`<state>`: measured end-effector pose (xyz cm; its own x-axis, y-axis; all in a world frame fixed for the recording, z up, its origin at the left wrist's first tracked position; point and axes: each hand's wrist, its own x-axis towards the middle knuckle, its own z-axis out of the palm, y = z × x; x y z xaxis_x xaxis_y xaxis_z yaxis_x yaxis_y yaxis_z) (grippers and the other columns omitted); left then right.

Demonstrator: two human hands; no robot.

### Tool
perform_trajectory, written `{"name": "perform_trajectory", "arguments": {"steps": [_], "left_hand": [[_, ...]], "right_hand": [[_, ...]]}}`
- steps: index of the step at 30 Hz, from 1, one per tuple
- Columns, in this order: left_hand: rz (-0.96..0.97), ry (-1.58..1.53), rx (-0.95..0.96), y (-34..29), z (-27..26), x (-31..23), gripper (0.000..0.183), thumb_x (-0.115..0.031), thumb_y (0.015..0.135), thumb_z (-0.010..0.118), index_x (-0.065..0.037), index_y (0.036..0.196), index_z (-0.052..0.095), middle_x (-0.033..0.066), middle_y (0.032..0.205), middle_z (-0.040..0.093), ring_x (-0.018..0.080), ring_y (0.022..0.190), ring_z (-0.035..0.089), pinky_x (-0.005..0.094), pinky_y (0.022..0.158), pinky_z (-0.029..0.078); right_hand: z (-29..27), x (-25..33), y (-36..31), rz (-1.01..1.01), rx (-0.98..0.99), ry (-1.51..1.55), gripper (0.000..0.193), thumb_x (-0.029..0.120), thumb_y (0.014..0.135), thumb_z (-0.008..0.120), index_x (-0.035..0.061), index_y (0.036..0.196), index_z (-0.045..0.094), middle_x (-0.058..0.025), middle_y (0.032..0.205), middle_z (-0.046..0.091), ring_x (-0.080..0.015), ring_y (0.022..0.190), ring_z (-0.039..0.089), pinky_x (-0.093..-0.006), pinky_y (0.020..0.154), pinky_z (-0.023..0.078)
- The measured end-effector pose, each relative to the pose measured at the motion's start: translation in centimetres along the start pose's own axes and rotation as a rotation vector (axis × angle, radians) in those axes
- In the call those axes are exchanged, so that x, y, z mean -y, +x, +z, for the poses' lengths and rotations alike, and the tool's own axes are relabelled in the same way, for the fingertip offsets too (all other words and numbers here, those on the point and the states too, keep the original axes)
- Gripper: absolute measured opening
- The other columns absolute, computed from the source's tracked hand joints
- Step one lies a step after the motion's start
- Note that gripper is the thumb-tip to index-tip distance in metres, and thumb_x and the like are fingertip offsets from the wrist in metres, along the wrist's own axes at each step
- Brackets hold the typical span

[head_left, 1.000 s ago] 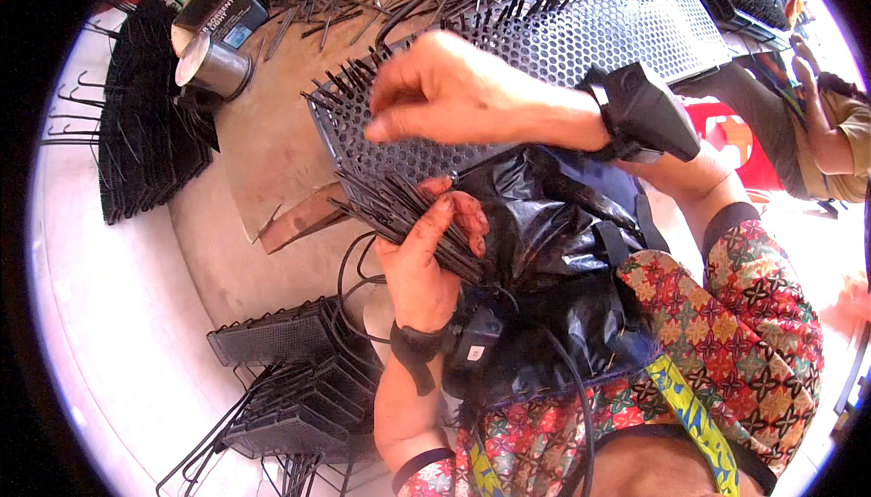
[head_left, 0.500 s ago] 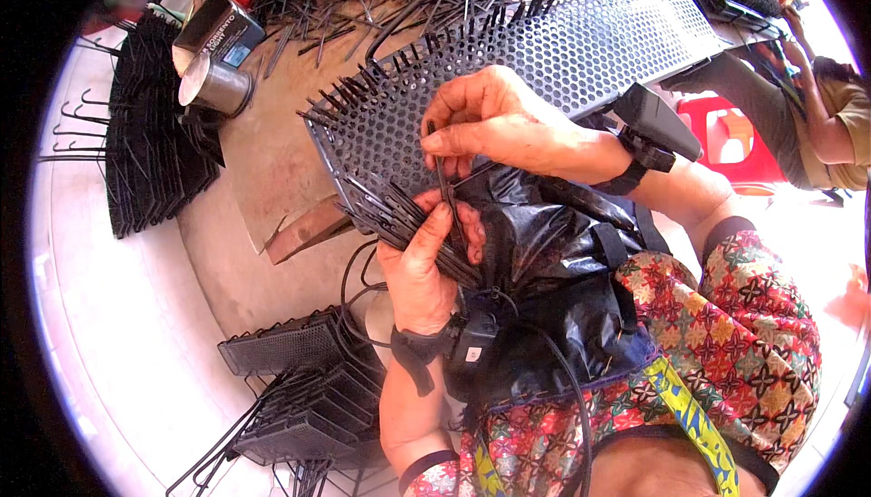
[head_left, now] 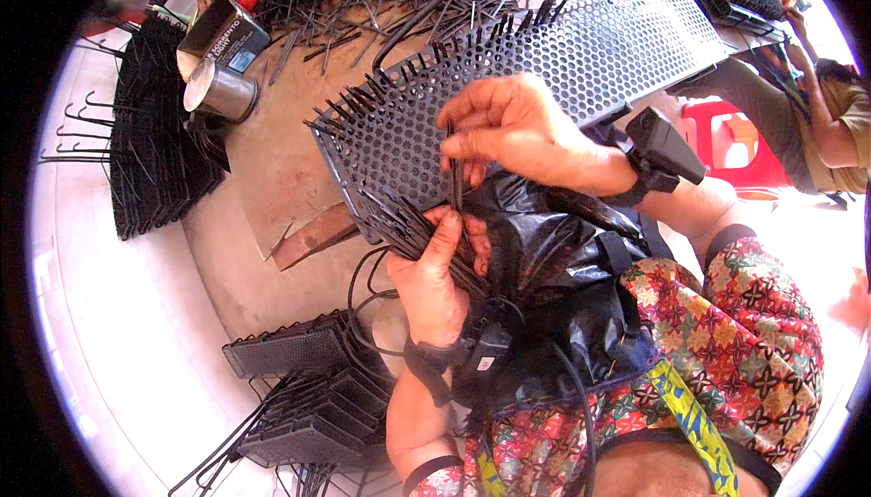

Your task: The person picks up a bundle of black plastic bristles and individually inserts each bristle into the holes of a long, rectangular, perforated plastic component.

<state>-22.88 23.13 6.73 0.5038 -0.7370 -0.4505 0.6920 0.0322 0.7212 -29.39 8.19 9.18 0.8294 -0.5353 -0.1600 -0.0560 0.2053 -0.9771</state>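
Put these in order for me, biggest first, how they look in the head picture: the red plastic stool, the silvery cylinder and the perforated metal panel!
1. Perforated metal panel, easily the largest.
2. Red plastic stool, even partly hidden.
3. Silvery cylinder, the smallest.

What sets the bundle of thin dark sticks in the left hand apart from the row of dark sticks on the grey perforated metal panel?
The bundle of thin dark sticks is gripped in the left hand, while the row of dark sticks runs along the far edge of the grey perforated metal panel. The bundle is packed close; the row is spread out. Both consist of slim, dark pieces.
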Motion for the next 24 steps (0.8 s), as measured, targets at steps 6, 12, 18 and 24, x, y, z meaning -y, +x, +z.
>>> {"name": "perform_trajectory", "arguments": {"steps": [6, 12, 18, 24], "left_hand": [[-0.054, -0.041, 0.057, 0.0, -0.5, -0.1, 0.021, -0.015, 0.078, 0.057, 0.0, 0.09, 0.052, 0.01, 0.072, 0.054, 0.0171, 0.056, 0.05, 0.0241, 0.043, 0.037], [-0.041, -0.115, 0.092, -0.2, -0.3, -0.3, 0.019, -0.016, 0.078, 0.056, -0.005, 0.093, 0.051, 0.0089, 0.072, 0.054, 0.0177, 0.06, 0.051, 0.0248, 0.045, 0.038], [-0.101, -0.236, 0.022, -0.5, -0.1, -0.8, 0.017, -0.015, 0.08, 0.053, -0.004, 0.092, 0.049, 0.01, 0.065, 0.052, 0.0197, 0.051, 0.049, 0.03, 0.044, 0.039], [-0.041, -0.225, -0.124, -0.3, -0.8, -2.6, 0.028, -0.021, 0.081, 0.051, -0.009, 0.106, 0.045, 0.0038, 0.058, 0.045, 0.0141, 0.045, 0.04, 0.0268, 0.044, 0.033]], "right_hand": [[-1.3, 1.8, 2.9, -0.586, -0.292, -0.286, 0.017, 0.002, 0.076, 0.057, -0.0033, 0.091, 0.055, -0.0085, 0.073, 0.062, -0.0086, 0.057, 0.057, -0.0185, 0.053, 0.047], [-0.8, 0.9, 5.4, -0.988, -0.438, -0.615, 0.018, 0.009, 0.071, 0.063, 0.003, 0.087, 0.056, -0.011, 0.066, 0.059, -0.0199, 0.059, 0.06, -0.0245, 0.052, 0.047], [-1.0, 0.1, 6.2, -1.082, -0.38, -0.692, 0.017, 0.007, 0.07, 0.062, 0.0042, 0.085, 0.054, -0.0103, 0.07, 0.058, -0.0258, 0.064, 0.059, -0.0288, 0.055, 0.047], [-1.1, 0.2, 5.9, -1.028, -0.393, -0.599, 0.018, 0.007, 0.069, 0.063, 0.004, 0.085, 0.055, -0.0103, 0.068, 0.058, -0.0243, 0.061, 0.059, -0.0276, 0.054, 0.047]]}}
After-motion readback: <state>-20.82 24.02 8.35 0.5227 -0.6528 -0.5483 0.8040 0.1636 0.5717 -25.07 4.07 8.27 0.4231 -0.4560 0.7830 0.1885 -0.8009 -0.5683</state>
